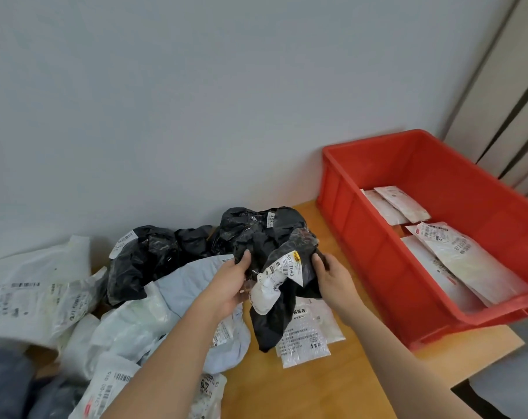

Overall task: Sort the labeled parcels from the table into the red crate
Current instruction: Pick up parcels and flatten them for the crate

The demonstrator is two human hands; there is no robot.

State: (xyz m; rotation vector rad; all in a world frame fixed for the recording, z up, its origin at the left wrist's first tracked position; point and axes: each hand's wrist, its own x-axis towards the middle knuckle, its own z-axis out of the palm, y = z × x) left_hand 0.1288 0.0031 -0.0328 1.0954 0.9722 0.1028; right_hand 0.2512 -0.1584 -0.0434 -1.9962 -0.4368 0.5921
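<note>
Head view: both hands hold a crumpled black plastic parcel with a white barcode label (282,276) just above the wooden bench (311,385). The left hand (231,284) has its grip curled round the parcel's left edge; the right hand (332,278) has its grip curled round the right edge. The parcel's long axis runs toward the person, its lower end hanging over a white bubble mailer (306,334). The red plastic crate (365,237) lies to the right, nearer the right hand, so the carry probably goes rightward over its near wall.

Head view, steeply down, close
</note>
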